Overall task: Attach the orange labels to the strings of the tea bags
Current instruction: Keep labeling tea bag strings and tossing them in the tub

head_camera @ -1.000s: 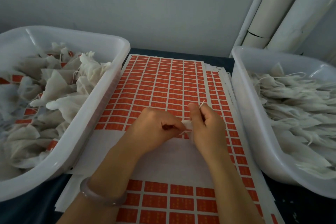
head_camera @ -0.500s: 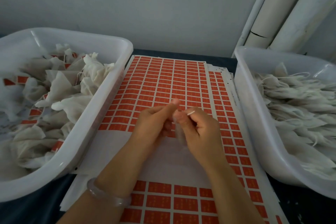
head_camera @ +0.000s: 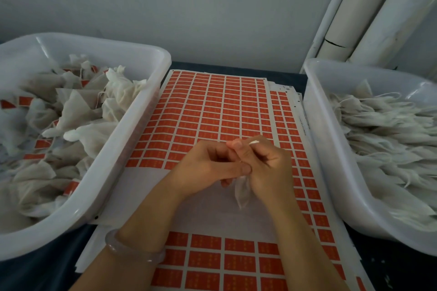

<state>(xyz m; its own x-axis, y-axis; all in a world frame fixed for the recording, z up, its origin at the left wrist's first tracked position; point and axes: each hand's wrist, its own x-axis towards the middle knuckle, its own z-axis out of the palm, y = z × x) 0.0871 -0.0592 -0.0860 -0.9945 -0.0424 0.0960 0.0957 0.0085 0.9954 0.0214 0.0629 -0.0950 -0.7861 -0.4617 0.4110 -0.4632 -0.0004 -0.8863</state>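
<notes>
Left hand [head_camera: 205, 165] and right hand [head_camera: 267, 168] grip one tea bag [head_camera: 242, 190] between two tubs [head_camera: 132, 130] [head_camera: 316, 125].

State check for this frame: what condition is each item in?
Labelled tea bags: piled in left tub.
Unlabelled tea bags: piled in right tub.
Label sheet: near rows peeled bare.
Held tea bag: hanging from right hand.
Left hand: curled against right hand; grip hidden.

text: none legible | orange labels [head_camera: 214, 111]: print too small and blurred to read
</notes>
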